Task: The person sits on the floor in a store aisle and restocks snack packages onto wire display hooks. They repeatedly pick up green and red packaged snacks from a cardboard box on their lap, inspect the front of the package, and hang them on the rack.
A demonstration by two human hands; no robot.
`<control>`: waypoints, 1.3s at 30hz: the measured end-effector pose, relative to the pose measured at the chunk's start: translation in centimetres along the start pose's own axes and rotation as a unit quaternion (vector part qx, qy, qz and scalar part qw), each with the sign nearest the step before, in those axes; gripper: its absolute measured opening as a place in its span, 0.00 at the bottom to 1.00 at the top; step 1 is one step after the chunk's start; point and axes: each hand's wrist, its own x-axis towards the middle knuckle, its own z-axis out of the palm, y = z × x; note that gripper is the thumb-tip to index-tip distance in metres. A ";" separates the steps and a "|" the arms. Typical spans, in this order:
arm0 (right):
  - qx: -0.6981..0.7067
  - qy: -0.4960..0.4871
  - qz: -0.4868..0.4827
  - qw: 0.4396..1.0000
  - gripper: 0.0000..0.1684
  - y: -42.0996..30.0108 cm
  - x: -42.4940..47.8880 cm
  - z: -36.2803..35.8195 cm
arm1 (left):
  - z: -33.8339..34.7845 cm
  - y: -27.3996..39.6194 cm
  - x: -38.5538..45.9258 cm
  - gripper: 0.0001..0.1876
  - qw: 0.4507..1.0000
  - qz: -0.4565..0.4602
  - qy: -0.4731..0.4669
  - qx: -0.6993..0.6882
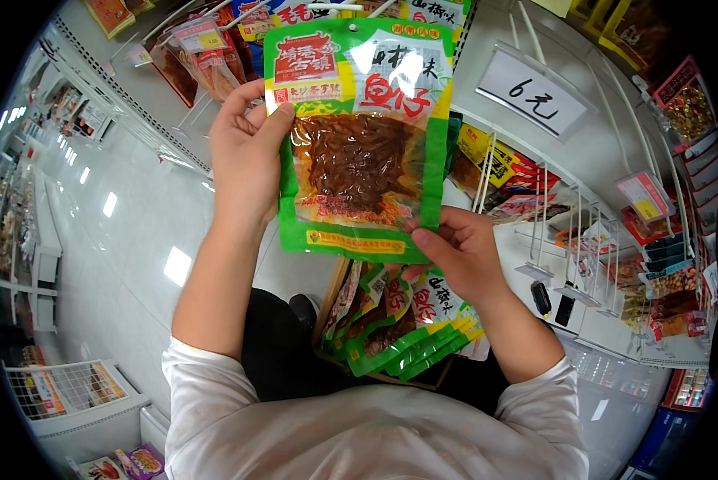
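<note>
A green-edged plastic snack packet [359, 156] hangs upright between my hands, its printed front facing me. Brown pieces of food show through its clear window, and a small hang hole sits in the top edge. My left hand [248, 144] pinches the packet's upper left side, thumb on the front. At the lower right corner, my right hand [461, 249] grips it with the thumb in front and fingers behind. Below the packet, near my legs, a cardboard box [333, 300] holds several matching green packets [395, 336], partly hidden by the held one.
Shelving with metal display hooks [536, 222] and hanging snack packets curves around the right. A handwritten price card [533, 90] hangs at the upper right. Two small black objects [552, 302] lie on the white shelf. Tiled floor [113, 252] stretches left, past a wire rack [68, 390].
</note>
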 end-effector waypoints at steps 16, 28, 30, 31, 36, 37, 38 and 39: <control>-0.033 0.071 -0.006 0.997 0.09 1.8 1.5 -0.5 | -0.1 -2.5 -0.6 0.22 0.991 -0.035 -0.035 0.121; -0.147 0.040 -0.038 0.988 0.15 0.3 5.9 -2.0 | -1.3 -5.8 -2.7 0.17 0.994 -0.002 -0.072 0.080; -0.135 0.036 -0.057 0.989 0.13 -0.7 7.3 -1.2 | -2.0 -6.3 -2.2 0.16 0.994 0.011 -0.073 0.080; -0.137 0.040 -0.058 0.988 0.12 -0.9 7.9 -1.6 | -1.9 -6.4 -2.1 0.15 0.994 0.010 -0.076 0.080; -0.154 0.083 -0.097 0.980 0.03 0.1 11.1 -2.2 | -2.6 -7.0 -1.7 0.19 0.966 0.108 -0.045 0.231; -0.161 0.092 -0.108 0.977 0.03 0.3 11.5 -2.2 | -2.4 -6.6 -2.0 0.20 0.932 0.183 -0.013 0.314; -0.155 0.108 -0.112 0.976 0.04 0.6 11.9 -2.3 | -2.3 -6.2 -2.3 0.21 0.883 0.256 0.020 0.392; -0.160 0.120 -0.119 0.973 0.04 0.5 12.3 -2.3 | -2.3 -5.9 -2.4 0.22 0.878 0.271 -0.002 0.394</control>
